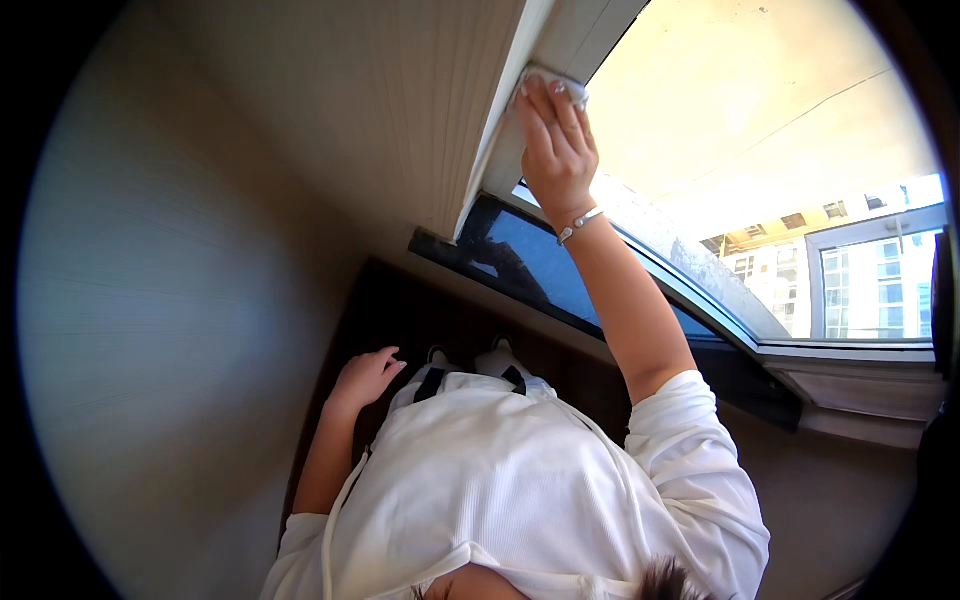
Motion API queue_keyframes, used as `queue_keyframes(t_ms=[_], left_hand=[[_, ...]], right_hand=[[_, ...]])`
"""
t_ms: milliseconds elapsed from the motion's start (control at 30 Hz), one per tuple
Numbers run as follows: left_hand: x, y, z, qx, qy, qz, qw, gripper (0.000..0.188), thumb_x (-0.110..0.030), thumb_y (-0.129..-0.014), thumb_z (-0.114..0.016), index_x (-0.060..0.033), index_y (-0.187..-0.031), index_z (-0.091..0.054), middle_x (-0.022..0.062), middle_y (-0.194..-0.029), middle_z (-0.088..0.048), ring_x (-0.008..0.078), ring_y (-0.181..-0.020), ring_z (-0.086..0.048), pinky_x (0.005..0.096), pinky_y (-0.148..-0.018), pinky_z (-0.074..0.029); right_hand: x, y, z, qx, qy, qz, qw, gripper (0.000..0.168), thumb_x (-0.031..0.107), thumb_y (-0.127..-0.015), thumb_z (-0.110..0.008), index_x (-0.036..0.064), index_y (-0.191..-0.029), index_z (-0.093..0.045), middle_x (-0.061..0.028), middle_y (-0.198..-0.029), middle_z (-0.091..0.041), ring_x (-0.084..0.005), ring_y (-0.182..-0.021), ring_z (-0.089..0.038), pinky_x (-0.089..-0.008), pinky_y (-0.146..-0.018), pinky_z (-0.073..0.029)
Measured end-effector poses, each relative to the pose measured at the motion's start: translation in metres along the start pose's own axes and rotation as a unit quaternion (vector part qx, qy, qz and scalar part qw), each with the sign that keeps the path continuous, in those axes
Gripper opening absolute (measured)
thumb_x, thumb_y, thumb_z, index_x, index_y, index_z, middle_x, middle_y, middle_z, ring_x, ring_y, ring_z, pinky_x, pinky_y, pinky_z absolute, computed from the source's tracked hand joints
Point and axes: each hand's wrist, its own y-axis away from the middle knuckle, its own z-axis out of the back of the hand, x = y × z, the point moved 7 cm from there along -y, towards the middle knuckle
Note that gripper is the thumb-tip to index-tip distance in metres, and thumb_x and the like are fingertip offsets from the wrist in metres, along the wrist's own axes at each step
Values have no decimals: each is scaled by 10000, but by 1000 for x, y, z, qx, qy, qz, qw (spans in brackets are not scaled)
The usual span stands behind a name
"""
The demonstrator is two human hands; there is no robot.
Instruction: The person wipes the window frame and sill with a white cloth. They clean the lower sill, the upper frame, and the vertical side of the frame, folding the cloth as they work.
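Note:
My right hand [559, 146] is raised along the side of a window, a metal bracelet [580, 225] on its wrist. Beneath its fingertips is a white cloth [564, 81], pressed flat against the light window frame [589, 34]. Only the cloth's edges show around the fingers. Low at my left side, my left hand [366, 377] hangs with loosely bent fingers and holds nothing. It is near the plain wall and above the dark floor.
A glossy dark stone sill [517, 251] runs below the window and reflects light. The pale wall [187, 300] rises close on my left. Beyond the window pane [735, 97], buildings are visible at the right. My shoes [502, 343] stand on the dark floor [405, 300].

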Motion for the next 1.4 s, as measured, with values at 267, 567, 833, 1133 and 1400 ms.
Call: queue_keyframes(t_ms=[267,567,833,1133,1400], left_hand=[[61,-6,-55,42,-53,81,994,443,-363,-944,-543,-38,-1244,-565,168,-1073,-681,354,-977,-646,432,-841,-516],[91,-20,-78,-11,-32,62,998,479,-415,-946,-526,-52,-1257,-561,176,-1058,-681,357,-964,-649,452,-838,-517],[97,-18,-104,12,-23,104,994,458,-413,-953,-515,-64,-1242,-578,174,-1054,-680,363,-962,-645,451,-829,-515],[95,-7,-96,-12,6,108,994,432,-414,-947,-520,-80,-1206,-607,205,-1027,-674,377,-964,-638,465,-823,-511],[106,-8,-98,-6,-11,123,992,437,-421,-944,-525,-76,-1200,-606,203,-1028,-674,376,-959,-638,472,-814,-511]], right_hand=[[10,119,-51,190,-35,150,970,368,113,-901,-563,136,-1266,-599,16,-1363,-559,-131,-1345,-426,-313,-1124,-337],[15,157,-63,307,60,437,843,310,209,-885,-594,116,-1173,-663,-5,-1332,-582,-159,-1345,-417,-344,-1196,-190],[6,90,-47,246,-13,441,863,291,90,-812,-717,38,-1094,-665,-90,-1270,-604,-207,-1245,-515,-268,-1048,-428],[42,190,-101,325,-122,434,832,172,133,-792,-623,44,-928,-675,-92,-1154,-629,-221,-1130,-571,-282,-981,-466],[12,69,-48,231,-71,423,874,134,74,-789,-661,32,-914,-678,-103,-1114,-665,-222,-1107,-597,-281,-983,-483]])
